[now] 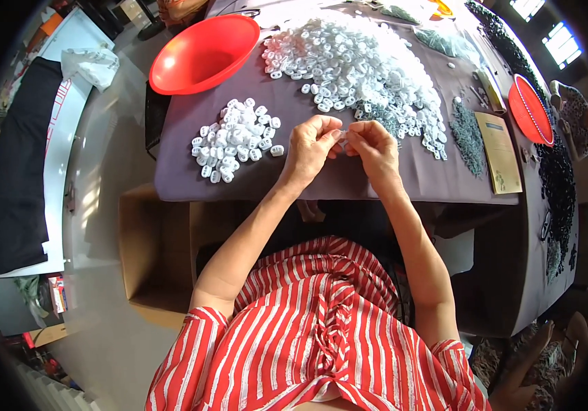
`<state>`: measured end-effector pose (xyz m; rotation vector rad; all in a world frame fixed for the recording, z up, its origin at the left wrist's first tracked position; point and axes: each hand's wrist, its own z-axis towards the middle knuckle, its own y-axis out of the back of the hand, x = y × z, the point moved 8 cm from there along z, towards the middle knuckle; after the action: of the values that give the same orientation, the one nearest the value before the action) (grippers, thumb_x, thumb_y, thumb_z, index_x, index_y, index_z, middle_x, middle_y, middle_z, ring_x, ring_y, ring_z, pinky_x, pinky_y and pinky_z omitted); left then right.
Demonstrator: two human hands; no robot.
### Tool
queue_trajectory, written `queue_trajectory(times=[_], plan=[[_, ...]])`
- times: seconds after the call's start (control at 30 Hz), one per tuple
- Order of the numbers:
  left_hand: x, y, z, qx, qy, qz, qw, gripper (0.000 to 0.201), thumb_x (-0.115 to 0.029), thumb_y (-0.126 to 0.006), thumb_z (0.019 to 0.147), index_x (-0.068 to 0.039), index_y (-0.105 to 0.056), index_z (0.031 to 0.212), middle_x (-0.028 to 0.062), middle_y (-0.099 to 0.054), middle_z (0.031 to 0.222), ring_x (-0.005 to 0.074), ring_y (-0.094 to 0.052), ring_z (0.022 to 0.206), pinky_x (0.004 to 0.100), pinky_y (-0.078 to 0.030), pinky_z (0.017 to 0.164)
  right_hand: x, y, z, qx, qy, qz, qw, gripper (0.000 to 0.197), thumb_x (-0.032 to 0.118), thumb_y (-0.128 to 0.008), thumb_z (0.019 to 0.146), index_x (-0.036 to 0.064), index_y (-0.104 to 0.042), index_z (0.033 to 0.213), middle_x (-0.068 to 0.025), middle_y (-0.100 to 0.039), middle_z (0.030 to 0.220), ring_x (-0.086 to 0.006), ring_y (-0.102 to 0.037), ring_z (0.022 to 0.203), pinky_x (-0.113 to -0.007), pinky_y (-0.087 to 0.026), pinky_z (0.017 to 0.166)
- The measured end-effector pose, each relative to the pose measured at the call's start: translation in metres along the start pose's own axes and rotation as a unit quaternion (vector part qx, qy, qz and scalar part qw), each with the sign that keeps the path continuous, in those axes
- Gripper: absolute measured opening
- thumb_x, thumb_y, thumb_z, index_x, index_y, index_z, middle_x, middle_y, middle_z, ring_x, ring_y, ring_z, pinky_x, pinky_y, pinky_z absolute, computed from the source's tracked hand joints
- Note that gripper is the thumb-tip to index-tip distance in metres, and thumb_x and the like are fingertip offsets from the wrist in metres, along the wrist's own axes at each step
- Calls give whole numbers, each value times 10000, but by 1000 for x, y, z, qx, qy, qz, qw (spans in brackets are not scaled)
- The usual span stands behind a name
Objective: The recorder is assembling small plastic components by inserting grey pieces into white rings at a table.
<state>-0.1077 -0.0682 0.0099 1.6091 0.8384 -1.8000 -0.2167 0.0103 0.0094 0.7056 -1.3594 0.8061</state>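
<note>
My left hand and my right hand meet just above the table's near edge, fingertips pinched together. Between them is a small white plastic piece, mostly covered by the fingers. Beyond my hands spreads a big heap of white two-holed plastic pieces, which look like cord-lock parts. Small grey metal pieces, perhaps springs, lie at the heap's near side, close to my fingers. A smaller pile of white pieces sits to the left of my left hand.
A red bowl stands at the table's far left. On the right lie more grey pieces, a tan booklet and a red basin. Black pieces line the right side. Below the table sits an open cardboard box. Another person is at far right.
</note>
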Motion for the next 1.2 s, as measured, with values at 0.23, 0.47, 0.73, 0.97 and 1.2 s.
queue_trajectory(times=[0.23,0.47,0.73,0.97,1.2], plan=[[-54,-5,-37,-69,-291,282,912,192,78,-625,713,-1,-616,888,97,-616,798,214,-619,663,285,-499,600,-4,-5,-11,24,-68,139,988,88,40,-616,824,1,-591,899,-37,-616,786,-98,-585,653,-225,-492,595],[-52,-1,-48,-34,-242,264,933,152,51,-607,751,0,-628,893,112,-605,794,234,-624,663,311,-490,570,14,-13,-27,47,-65,100,992,97,53,-631,814,-12,-626,886,-41,-640,766,-86,-587,652,-217,-485,593],[-14,17,-51,-68,40,-98,992,121,-87,-628,831,17,-651,889,13,-585,671,64,-488,517,192,-403,470,15,-23,-34,71,-65,88,991,92,35,-586,849,4,-631,923,-19,-639,781,-86,-601,691,-224,-492,605],[-17,19,-53,-61,48,-119,990,123,-78,-661,800,16,-662,880,62,-645,727,92,-585,578,211,-478,470,24,-26,-40,64,4,123,990,91,6,-585,844,5,-609,933,-28,-636,786,-85,-603,710,-222,-494,635],[-14,18,-54,-61,57,-161,983,116,-73,-671,789,12,-661,867,67,-647,725,103,-587,568,214,-481,471,34,-25,-43,42,30,127,991,98,-9,-594,837,1,-602,934,-26,-633,779,-76,-597,710,-220,-493,645]])
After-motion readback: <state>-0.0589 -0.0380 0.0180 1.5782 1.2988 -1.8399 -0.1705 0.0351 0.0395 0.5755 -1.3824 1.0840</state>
